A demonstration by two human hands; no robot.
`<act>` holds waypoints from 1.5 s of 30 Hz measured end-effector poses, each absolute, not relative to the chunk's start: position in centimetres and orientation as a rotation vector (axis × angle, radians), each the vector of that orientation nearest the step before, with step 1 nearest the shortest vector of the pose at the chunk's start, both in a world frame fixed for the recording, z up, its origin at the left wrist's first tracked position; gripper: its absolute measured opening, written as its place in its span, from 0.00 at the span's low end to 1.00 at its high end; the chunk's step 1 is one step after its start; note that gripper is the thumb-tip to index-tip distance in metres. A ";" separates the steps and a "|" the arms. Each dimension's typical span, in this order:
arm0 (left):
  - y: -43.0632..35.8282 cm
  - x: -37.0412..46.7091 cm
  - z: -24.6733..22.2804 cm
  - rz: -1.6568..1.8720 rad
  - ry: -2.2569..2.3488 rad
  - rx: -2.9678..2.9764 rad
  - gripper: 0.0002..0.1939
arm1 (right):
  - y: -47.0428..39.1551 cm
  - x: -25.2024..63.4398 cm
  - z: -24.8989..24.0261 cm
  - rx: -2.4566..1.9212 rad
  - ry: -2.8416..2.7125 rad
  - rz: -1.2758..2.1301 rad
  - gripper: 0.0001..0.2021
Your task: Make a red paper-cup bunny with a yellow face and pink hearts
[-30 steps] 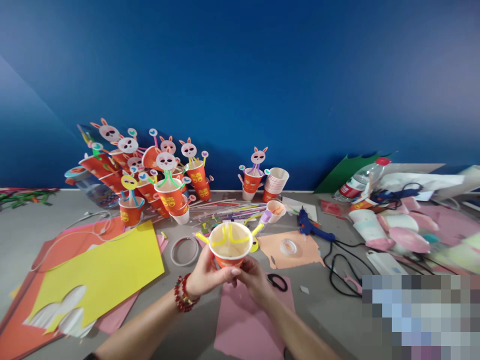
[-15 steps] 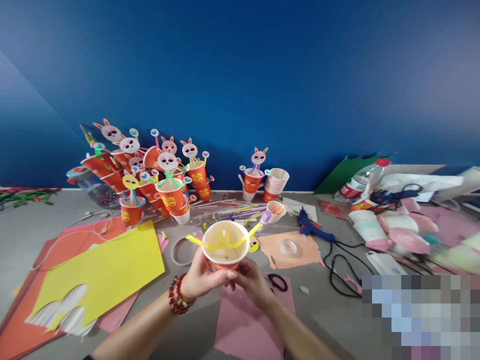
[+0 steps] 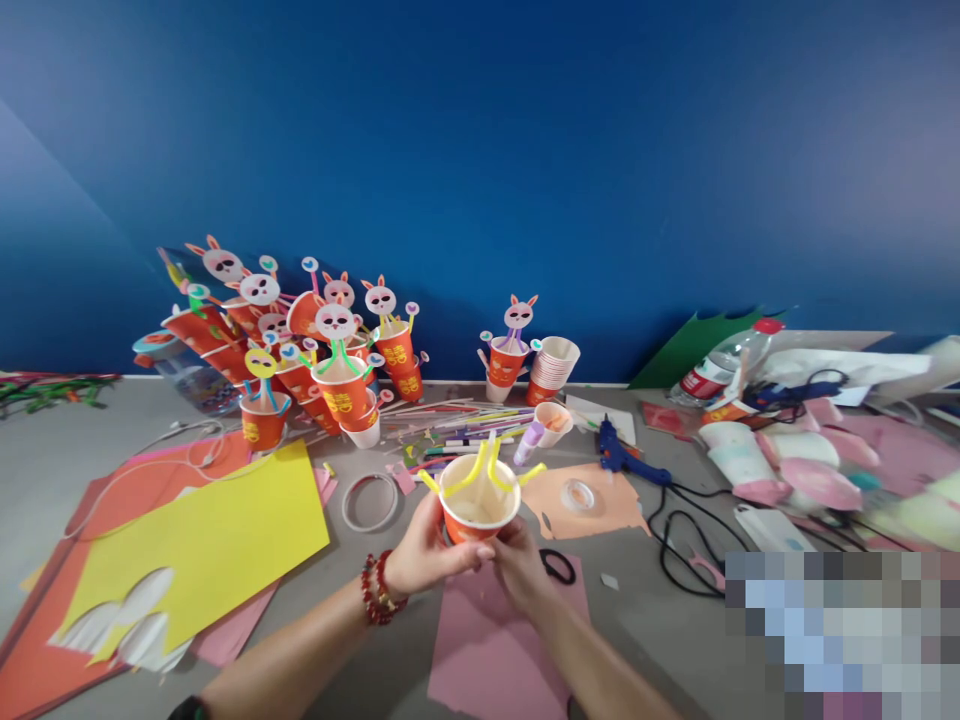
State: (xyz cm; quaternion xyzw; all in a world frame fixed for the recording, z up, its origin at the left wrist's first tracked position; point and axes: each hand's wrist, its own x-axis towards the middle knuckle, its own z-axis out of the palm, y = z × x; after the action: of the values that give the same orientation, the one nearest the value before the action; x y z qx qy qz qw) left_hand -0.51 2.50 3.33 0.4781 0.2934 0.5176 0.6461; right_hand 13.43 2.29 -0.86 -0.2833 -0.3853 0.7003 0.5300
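Between my two hands is a red paper cup (image 3: 471, 528) with a white inside, its mouth tilted toward me. Yellow bendy straws (image 3: 495, 462) pass through it: two ends poke out at the sides and two rise in the middle. My left hand (image 3: 427, 550) wraps the cup's left side, thumb across the front. On the lower right, my right hand (image 3: 520, 565) grips the cup, its fingers partly hidden behind it. Pink paper (image 3: 487, 640) lies beneath my hands, with black scissor handles (image 3: 559, 567) at its edge.
Finished rabbit-face cups (image 3: 336, 375) crowd the back left. A cup stack (image 3: 553, 370) stands behind, near a blue glue gun (image 3: 626, 458) and its looping black cord. Yellow card (image 3: 210, 545) covers the left; clear tape (image 3: 577, 495) and a water bottle (image 3: 724, 365) are to the right.
Both hands have moved the cup slightly right and down. The middle straws now stand up above the rim. The small yellow face seen beside the cup is no longer visible.
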 end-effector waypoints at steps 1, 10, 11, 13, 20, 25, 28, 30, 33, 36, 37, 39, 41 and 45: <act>2.6 -0.4 3.2 1.153 0.656 1.100 0.35 | 2.3 13.4 -0.8 -0.674 -0.901 1.677 0.18; 2.6 -0.3 3.2 1.136 0.643 1.122 0.33 | 2.2 13.3 -0.4 -0.643 -0.825 1.745 0.17; 2.6 -0.2 3.2 1.140 0.635 1.126 0.32 | 2.2 13.3 -0.4 -0.644 -0.823 1.746 0.17; 2.6 -0.2 3.2 1.147 0.615 1.126 0.31 | 2.2 13.3 -0.5 -0.650 -0.824 1.747 0.16; 2.9 -0.1 4.1 1.137 0.611 1.101 0.26 | 2.4 13.6 -0.7 -0.681 -0.852 1.747 0.17; 2.9 0.1 3.5 1.153 0.618 1.032 0.24 | 2.5 13.7 -0.6 -0.695 -0.867 1.753 0.17; 3.0 0.3 3.2 1.165 0.636 0.948 0.24 | 2.5 13.7 -0.7 -0.708 -0.875 1.762 0.19; 3.2 0.5 3.4 1.185 0.662 0.870 0.24 | 2.5 13.8 -0.8 -0.720 -0.879 1.768 0.19; 3.5 0.7 4.0 1.185 0.672 0.760 0.22 | 2.6 13.8 -0.9 -0.749 -0.883 1.772 0.17; 3.8 1.0 4.3 1.145 0.617 0.665 0.23 | 2.7 13.8 -1.0 -0.782 -0.878 1.766 0.17; 4.0 1.0 4.3 1.125 0.602 0.638 0.24 | 2.7 13.7 -1.0 -0.792 -0.872 1.764 0.17; 4.1 1.1 4.0 1.082 0.592 0.596 0.27 | 2.8 13.6 -1.0 -0.810 -0.853 1.765 0.18; 4.2 1.2 3.7 1.073 0.607 0.576 0.28 | 2.8 13.6 -1.1 -0.824 -0.828 1.772 0.18; 4.1 1.3 3.4 1.158 0.651 0.570 0.27 | 2.9 13.5 -1.4 -0.844 -0.770 1.790 0.17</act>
State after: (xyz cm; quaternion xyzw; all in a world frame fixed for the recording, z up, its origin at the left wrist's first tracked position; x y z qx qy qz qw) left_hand 1.32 4.06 3.36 0.2610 0.2977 0.5300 0.7499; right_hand 13.49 2.91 -1.42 -0.3471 -0.3168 0.7360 0.4873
